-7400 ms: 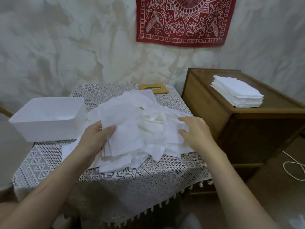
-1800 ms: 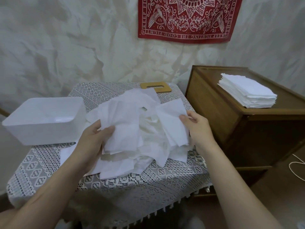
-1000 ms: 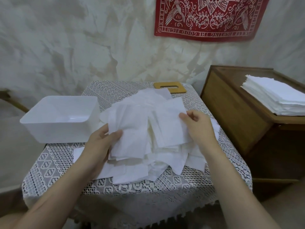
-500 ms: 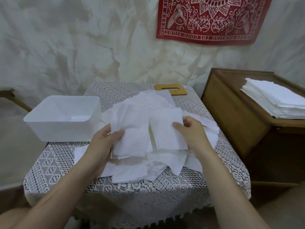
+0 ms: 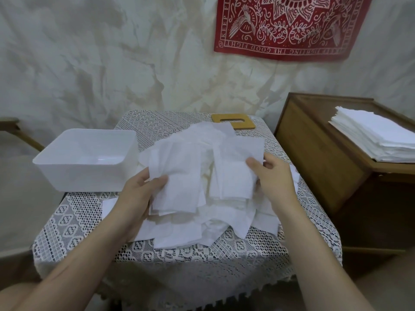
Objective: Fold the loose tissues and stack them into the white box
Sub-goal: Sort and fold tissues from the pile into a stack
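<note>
My left hand (image 5: 139, 194) holds a sheet (image 5: 179, 173) from the tissues (image 5: 202, 223). The thumb lies on top near its lower left edge, and the fingers are underneath, where I cannot see them. My right hand (image 5: 274, 178) pinches a second sheet (image 5: 235, 167) by its right edge, thumb on its face and fingers curled behind. The two sheets sit side by side, raised a little above the heap, with their inner edges close together; whether they overlap I cannot tell. Neither sheet shows a clear fold. The rest of the tissues sprawl loose and crumpled over the middle of the lace-covered table (image 5: 78, 221), some corners trailing toward its near edge and some slipping under my right wrist. The box (image 5: 89, 158) stands upright at the table's left side, its open top facing up. Its right wall is just beside the heap; touching or not, I cannot tell. At the far edge lies a wooden lid (image 5: 233, 122) with a slot in it, a tissue corner lapping over its near left side. To the right of the table stands a cabinet (image 5: 314, 164), and on it rests a neat stack (image 5: 377, 135) of flat white sheets. A red banner (image 5: 287, 25) hangs on the wall behind.
</note>
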`<action>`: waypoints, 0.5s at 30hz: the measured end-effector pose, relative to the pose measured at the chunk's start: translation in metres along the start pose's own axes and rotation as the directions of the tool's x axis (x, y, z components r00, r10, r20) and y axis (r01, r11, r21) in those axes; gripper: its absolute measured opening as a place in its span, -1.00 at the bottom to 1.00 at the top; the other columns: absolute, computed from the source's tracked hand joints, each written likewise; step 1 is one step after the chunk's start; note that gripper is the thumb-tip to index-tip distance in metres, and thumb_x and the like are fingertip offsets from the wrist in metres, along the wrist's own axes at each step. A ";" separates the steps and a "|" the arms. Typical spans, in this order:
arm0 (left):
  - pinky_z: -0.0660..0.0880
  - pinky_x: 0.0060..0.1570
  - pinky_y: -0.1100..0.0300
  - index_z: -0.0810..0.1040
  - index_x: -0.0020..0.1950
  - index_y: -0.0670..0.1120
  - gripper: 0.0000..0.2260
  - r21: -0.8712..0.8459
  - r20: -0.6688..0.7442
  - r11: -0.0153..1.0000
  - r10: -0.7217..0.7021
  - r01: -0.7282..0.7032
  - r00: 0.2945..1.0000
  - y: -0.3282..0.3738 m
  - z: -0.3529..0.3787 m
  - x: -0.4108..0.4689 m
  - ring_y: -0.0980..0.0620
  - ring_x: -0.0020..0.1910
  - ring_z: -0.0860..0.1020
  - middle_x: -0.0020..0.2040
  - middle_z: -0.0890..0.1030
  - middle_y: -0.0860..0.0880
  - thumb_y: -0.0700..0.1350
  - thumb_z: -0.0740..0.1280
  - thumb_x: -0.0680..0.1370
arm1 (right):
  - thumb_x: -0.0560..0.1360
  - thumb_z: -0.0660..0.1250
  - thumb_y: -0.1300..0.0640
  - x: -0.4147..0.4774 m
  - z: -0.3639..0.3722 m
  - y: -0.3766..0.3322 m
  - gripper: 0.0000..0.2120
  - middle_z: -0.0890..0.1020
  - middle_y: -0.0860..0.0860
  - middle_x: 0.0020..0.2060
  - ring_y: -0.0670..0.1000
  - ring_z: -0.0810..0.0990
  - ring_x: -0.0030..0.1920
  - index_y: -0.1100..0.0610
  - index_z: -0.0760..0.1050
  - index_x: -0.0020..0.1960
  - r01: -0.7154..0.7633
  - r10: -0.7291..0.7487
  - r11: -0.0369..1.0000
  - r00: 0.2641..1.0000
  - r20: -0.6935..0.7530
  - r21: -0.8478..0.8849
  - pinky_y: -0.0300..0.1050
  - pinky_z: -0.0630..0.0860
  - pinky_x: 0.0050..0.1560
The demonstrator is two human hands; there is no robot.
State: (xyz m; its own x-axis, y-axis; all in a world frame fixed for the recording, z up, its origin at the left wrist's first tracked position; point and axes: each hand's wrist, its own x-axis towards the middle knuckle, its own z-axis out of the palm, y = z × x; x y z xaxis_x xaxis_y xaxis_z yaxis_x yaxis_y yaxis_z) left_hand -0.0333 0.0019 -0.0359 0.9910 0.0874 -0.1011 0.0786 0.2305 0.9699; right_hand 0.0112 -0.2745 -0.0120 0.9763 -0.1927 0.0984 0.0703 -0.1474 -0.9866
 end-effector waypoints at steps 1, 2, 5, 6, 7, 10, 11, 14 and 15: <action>0.61 0.03 -0.05 0.65 0.22 -0.06 -0.79 -0.001 0.001 1.000 0.001 -0.001 1.000 0.000 0.000 0.000 -0.16 0.05 0.73 0.10 0.75 -0.14 -0.23 0.30 0.65 | 0.59 0.40 0.17 0.000 -0.002 -0.001 -0.95 0.68 0.31 -0.09 0.10 0.58 -0.23 0.12 0.65 -0.02 -0.019 0.020 0.999 1.000 -0.016 0.045 0.04 0.48 -0.23; 0.60 0.06 -0.06 0.65 0.22 -0.06 -0.79 -0.001 0.002 1.000 0.001 -0.001 1.000 -0.001 0.001 0.001 -0.17 0.05 0.72 0.10 0.75 -0.14 -0.23 0.30 0.65 | 0.60 0.39 0.20 -0.001 -0.003 0.000 -0.93 0.71 0.24 -0.14 0.09 0.61 -0.24 0.09 0.66 0.00 -0.040 0.042 0.997 0.999 -0.022 0.071 0.01 0.51 -0.26; 0.59 0.11 -0.09 0.66 0.21 -0.06 -0.79 0.006 0.006 1.000 0.004 -0.004 1.000 -0.001 0.003 0.001 -0.19 0.07 0.72 0.11 0.74 -0.15 -0.23 0.30 0.65 | 0.57 0.41 0.16 0.000 -0.006 0.008 -0.87 0.75 0.13 -0.17 0.05 0.66 -0.24 0.21 0.63 0.06 -0.066 0.066 0.998 0.998 0.024 -0.020 -0.03 0.57 -0.22; 0.59 0.13 -0.11 0.66 0.21 -0.06 -0.79 0.009 0.006 1.000 0.005 -0.005 1.000 -0.001 0.003 0.001 -0.19 0.07 0.71 0.11 0.74 -0.16 -0.23 0.30 0.65 | 0.52 0.43 0.06 0.001 -0.006 0.011 -0.75 0.73 0.16 -0.16 0.09 0.67 -0.21 0.24 0.61 0.06 -0.065 0.067 0.995 0.997 0.029 -0.079 0.04 0.59 -0.15; 0.58 0.15 -0.14 0.66 0.22 -0.06 -0.79 0.011 0.009 1.000 0.006 -0.006 1.000 -0.001 0.003 0.001 -0.20 0.08 0.71 0.12 0.74 -0.16 -0.23 0.30 0.65 | 0.43 0.43 -0.07 0.002 -0.006 0.014 -0.62 0.72 0.19 -0.15 0.14 0.66 -0.19 0.23 0.59 0.05 -0.056 0.061 0.989 0.998 0.032 -0.135 0.11 0.60 -0.11; 0.57 0.20 -0.26 0.65 0.24 -0.05 -0.79 0.016 0.009 1.000 0.001 -0.001 1.000 -0.002 0.004 0.001 -0.22 0.10 0.71 0.12 0.74 -0.15 -0.21 0.30 0.66 | 0.24 0.33 -0.25 0.008 -0.008 0.021 -0.42 0.66 0.26 -0.07 0.22 0.60 -0.17 0.20 0.58 0.00 -0.019 0.021 0.986 1.000 0.009 -0.167 0.07 0.50 -0.13; 0.56 0.21 -0.29 0.65 0.24 -0.05 -0.79 0.020 0.006 1.000 0.002 -0.002 1.000 -0.002 0.004 0.001 -0.22 0.10 0.70 0.12 0.74 -0.15 -0.21 0.30 0.66 | 0.24 0.33 -0.25 0.009 -0.009 0.021 -0.44 0.66 0.27 -0.06 0.22 0.61 -0.15 0.19 0.59 -0.01 -0.017 0.016 0.986 1.000 -0.004 -0.167 0.07 0.49 -0.12; 0.53 0.20 -0.41 0.64 0.24 -0.04 -0.79 0.028 0.000 1.000 0.010 -0.010 1.000 -0.002 0.006 0.000 -0.24 0.10 0.70 0.12 0.74 -0.15 -0.20 0.31 0.66 | 0.37 0.40 -0.12 0.004 -0.012 0.012 -0.61 0.66 0.29 -0.10 0.27 0.58 -0.18 0.21 0.61 -0.06 -0.018 0.016 0.988 1.000 -0.008 -0.152 0.08 0.48 -0.13; 0.52 0.19 -0.44 0.64 0.24 -0.03 -0.79 0.032 -0.003 0.999 0.013 -0.013 1.000 -0.002 0.006 0.000 -0.25 0.10 0.70 0.11 0.74 -0.15 -0.20 0.30 0.66 | 0.45 0.41 -0.05 0.002 -0.013 0.008 -0.66 0.64 0.28 -0.17 0.21 0.54 -0.25 0.25 0.59 -0.08 -0.012 0.012 0.991 1.000 0.001 -0.130 0.03 0.42 -0.16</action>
State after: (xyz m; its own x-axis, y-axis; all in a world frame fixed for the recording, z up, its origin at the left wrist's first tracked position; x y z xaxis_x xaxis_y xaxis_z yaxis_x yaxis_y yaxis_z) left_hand -0.0323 -0.0045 -0.0361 0.9916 0.0936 -0.0892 0.0692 0.1984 0.9777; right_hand 0.0117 -0.2883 -0.0180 0.9773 -0.1936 0.0862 0.0314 -0.2699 -0.9624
